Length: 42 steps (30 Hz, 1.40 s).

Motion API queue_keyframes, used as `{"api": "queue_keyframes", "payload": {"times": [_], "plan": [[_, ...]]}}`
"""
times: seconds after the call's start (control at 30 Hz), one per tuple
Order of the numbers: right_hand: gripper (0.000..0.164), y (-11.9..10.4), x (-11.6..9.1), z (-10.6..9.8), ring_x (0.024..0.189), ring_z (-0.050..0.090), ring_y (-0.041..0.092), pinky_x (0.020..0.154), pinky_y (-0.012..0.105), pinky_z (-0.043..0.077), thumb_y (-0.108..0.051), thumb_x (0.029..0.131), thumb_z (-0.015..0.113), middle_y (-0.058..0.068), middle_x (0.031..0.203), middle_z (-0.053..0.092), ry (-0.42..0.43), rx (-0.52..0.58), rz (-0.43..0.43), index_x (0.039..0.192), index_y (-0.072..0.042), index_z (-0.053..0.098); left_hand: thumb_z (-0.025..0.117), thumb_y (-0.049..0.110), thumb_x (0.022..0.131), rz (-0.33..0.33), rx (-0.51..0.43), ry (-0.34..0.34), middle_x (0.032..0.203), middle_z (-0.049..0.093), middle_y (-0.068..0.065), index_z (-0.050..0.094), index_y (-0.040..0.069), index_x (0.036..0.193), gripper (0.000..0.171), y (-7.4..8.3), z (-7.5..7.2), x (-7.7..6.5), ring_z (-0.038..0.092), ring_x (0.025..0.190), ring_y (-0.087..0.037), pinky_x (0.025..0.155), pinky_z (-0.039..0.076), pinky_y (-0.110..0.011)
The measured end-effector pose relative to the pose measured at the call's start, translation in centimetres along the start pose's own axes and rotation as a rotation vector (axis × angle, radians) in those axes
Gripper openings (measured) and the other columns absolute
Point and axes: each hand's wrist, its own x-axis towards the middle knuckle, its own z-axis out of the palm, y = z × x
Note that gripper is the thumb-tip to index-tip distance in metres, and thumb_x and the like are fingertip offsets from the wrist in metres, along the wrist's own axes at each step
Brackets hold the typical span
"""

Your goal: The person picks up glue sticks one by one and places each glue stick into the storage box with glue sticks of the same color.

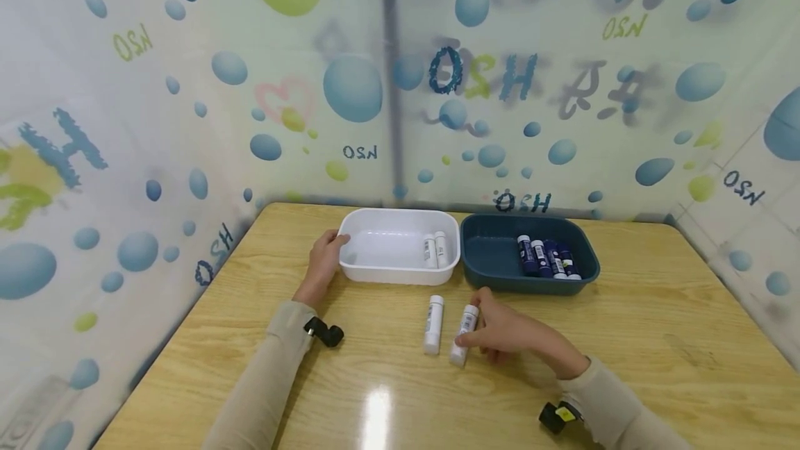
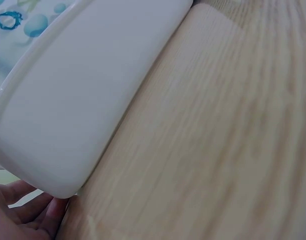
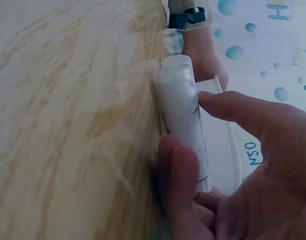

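A white plastic bin (image 1: pixel 400 274) stands near the back of the table. My left hand (image 1: pixel 325 259) holds its left end, thumb over the rim and fingers against the outer wall. In the left wrist view, the fingers (image 2: pixel 30 207) curl at the bin's lower corner. My right hand (image 1: pixel 509 328) pinches a white capped tube (image 1: pixel 468 318) with a printed label, lying on the wood before the bins. Thumb and fingers lie on opposite sides of it in the right wrist view. Beside it, untouched, lies a similar white tube (image 1: pixel 433 325).
Inside the white bin, two white tubes (image 1: pixel 430 253) lie at its right end. A dark blue bin (image 1: pixel 525 284) stands next to it, with several dark blue tubes (image 1: pixel 540 259) inside. Behind the wooden table (image 1: pixel 662 297) hangs a bubble-patterned curtain (image 1: pixel 550 110).
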Motion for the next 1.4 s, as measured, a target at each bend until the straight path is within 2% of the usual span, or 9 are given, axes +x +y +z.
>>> {"api": "queue_keyframes", "payload": {"times": [0.23,0.53,0.73,1.13,1.4], "plan": [[0.061,0.0,-0.2,-0.3,0.058,0.061,0.019,0.050,0.030,0.053,-0.031,0.090,0.080,0.011,0.081,0.062,0.034,0.027,0.053,0.123,-0.004,0.035,0.048,0.034,0.104,-0.008,0.000,-0.010,0.148,0.054,-0.020,0.051,0.003,0.147,0.053,0.0,0.1,0.0,0.053,0.134,-0.035,0.117,0.042,-0.050],[0.059,-0.4,-0.3,-1.0,0.071,0.062,0.021,0.059,0.033,0.055,-0.021,0.088,0.082,0.013,0.100,0.062,0.102,0.004,0.035,0.124,-0.005,0.038,0.049,0.033,0.105,-0.009,-0.008,0.003,0.150,0.053,-0.020,0.051,0.002,0.146,0.052,-0.2,-0.1,-0.1,0.053,0.136,-0.036,0.118,0.042,-0.050],[0.057,-0.9,-0.2,-1.1,0.079,0.064,0.021,0.065,0.035,0.060,-0.013,0.087,0.082,0.014,0.109,0.060,0.144,-0.021,0.052,0.127,-0.006,0.042,0.047,0.033,0.105,-0.007,0.000,0.000,0.150,0.053,-0.021,0.050,0.002,0.147,0.052,-0.2,-0.1,-0.1,0.053,0.136,-0.036,0.118,0.042,-0.050],[0.055,-0.7,-0.1,-1.4,0.077,0.067,0.021,0.063,0.035,0.063,-0.013,0.081,0.088,0.014,0.110,0.064,0.168,-0.011,0.037,0.122,-0.007,0.051,0.047,0.032,0.105,-0.003,0.006,-0.001,0.149,0.054,-0.021,0.051,0.002,0.147,0.051,0.1,0.1,-0.3,0.054,0.135,-0.036,0.117,0.043,-0.051],[0.053,-0.6,-0.1,-1.9,0.079,0.068,0.021,0.063,0.037,0.063,-0.010,0.080,0.088,0.011,0.098,0.071,0.123,-0.004,-0.045,0.119,-0.005,0.053,0.047,0.034,0.105,-0.005,0.011,0.002,0.150,0.053,-0.020,0.050,0.003,0.147,0.052,0.1,0.1,-0.3,0.054,0.135,-0.037,0.116,0.043,-0.051]]}}
